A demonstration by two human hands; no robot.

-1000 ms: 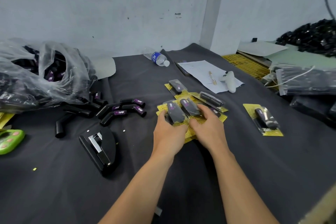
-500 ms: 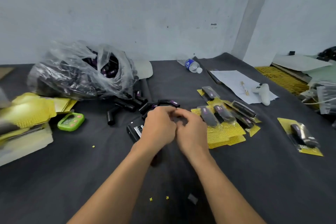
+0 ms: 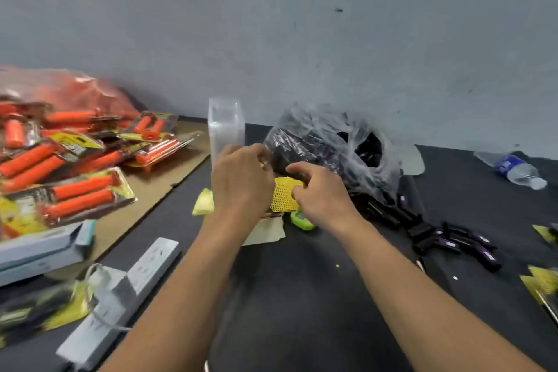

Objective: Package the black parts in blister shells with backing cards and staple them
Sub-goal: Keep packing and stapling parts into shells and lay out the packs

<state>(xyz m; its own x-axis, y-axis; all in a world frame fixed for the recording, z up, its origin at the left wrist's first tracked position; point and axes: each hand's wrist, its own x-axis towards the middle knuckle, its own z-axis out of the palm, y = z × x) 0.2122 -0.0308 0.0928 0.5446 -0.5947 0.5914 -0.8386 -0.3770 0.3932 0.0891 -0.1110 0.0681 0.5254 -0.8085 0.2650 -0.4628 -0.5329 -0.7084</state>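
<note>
My left hand (image 3: pixel 241 181) and right hand (image 3: pixel 320 193) reach together over a yellow perforated backing card (image 3: pixel 283 195) lying in front of a clear bag of black parts (image 3: pixel 332 145). The right hand's curled fingers pinch the card's right edge. The left hand's fingers curl at the card's upper left corner, and its back hides what they hold. A tall stack of clear blister shells (image 3: pixel 226 127) stands just behind the left hand. Loose black parts with purple labels (image 3: pixel 453 241) lie to the right.
Packaged orange-handled goods (image 3: pixel 60 160) are piled on cardboard (image 3: pixel 151 190) at the left. A white power strip (image 3: pixel 120 296) lies near left. A green timer (image 3: pixel 302 219) sits under my right wrist. A water bottle (image 3: pixel 516 170) lies far right, with yellow packs (image 3: pixel 540 281) at the right edge.
The view has swung left. Both hands left the finished packs and moved left and away to the yellow card by the bag.
</note>
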